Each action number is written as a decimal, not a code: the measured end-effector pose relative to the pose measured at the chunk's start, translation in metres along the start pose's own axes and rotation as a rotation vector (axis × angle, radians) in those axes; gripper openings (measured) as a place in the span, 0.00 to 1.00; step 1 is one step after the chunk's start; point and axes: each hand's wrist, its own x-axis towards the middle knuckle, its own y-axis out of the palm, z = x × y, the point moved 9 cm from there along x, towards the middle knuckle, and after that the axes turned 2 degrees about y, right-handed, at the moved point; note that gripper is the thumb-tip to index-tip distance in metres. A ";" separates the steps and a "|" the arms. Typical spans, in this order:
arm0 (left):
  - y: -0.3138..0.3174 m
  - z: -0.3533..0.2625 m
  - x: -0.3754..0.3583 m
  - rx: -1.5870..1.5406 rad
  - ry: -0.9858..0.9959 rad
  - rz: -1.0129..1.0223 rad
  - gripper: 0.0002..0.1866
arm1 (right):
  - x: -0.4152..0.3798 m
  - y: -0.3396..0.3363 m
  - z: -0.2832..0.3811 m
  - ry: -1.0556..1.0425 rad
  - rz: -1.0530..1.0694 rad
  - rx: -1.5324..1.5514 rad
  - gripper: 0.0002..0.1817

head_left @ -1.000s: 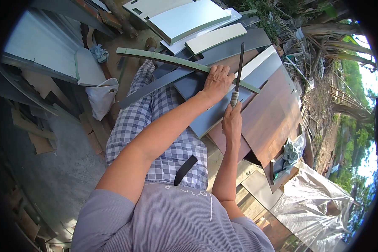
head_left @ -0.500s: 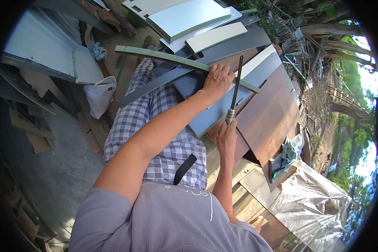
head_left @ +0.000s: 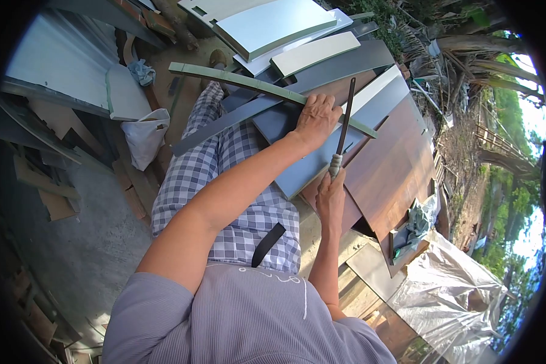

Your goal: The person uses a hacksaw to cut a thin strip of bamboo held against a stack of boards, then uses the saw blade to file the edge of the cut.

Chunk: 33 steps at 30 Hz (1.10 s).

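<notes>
The long green-edged strip (head_left: pixel 249 84) runs diagonally across the stacked boards; its left end overhangs the pile above the checked trouser leg, with open ground beyond. The left hand (head_left: pixel 316 118) presses down on the strip near its right end, fingers curled over the edge. The right hand (head_left: pixel 332 195) has its grip closed around the handle of a long dark file (head_left: pixel 344 118), whose blade crosses the strip just beside the left hand. Right of the brown board (head_left: pixel 394 170), an open box (head_left: pixel 400 252) holds crumpled cloth.
</notes>
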 end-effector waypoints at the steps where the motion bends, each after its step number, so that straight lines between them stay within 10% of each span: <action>1: 0.001 0.000 0.000 0.020 0.001 0.014 0.05 | -0.011 0.001 -0.003 0.002 0.001 -0.002 0.17; 33: 0.005 0.002 0.001 0.010 -0.006 0.015 0.05 | -0.039 -0.009 -0.012 0.073 0.039 -0.076 0.16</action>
